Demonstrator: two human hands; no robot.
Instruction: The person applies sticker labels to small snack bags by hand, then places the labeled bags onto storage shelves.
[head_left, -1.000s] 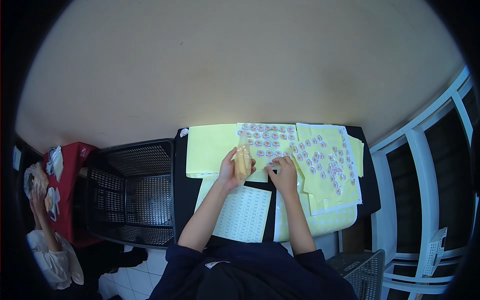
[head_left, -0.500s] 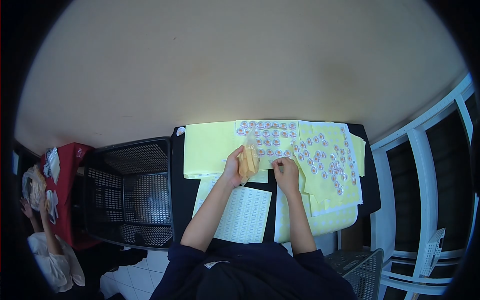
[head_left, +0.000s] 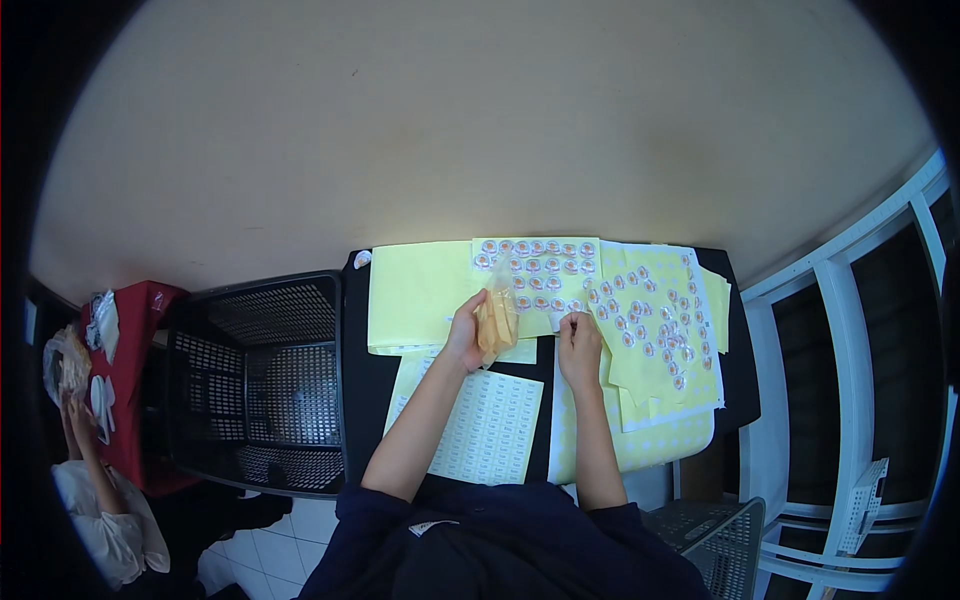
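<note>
My left hand [head_left: 468, 332] is wrapped round a clear plastic bag [head_left: 497, 325] that holds pale orange, stick-like pieces; its see-through top points away from me over the sheet. Beneath it lies a yellow sheet [head_left: 543, 252] with rows of round stickers. My right hand [head_left: 580, 345] is at the lower right edge of that sheet, fingers pinched together by a round sticker [head_left: 574, 305]. Whether a sticker is between the fingertips is too small to tell. To the right, many more round stickers [head_left: 640, 308] are scattered over overlapping yellow backing sheets [head_left: 655, 395].
A sheet of small printed labels [head_left: 485, 430] lies near my body on the black-covered table [head_left: 365, 400]. Left of it stands a black crate [head_left: 255, 380]; another crate [head_left: 725, 545] is low at right. A person [head_left: 105, 520] works at a red-covered table [head_left: 135, 400].
My right hand has shifted slightly right and up to the sticker at the sheet's edge. My left hand keeps the bag in place. The other person's hands have come together.
</note>
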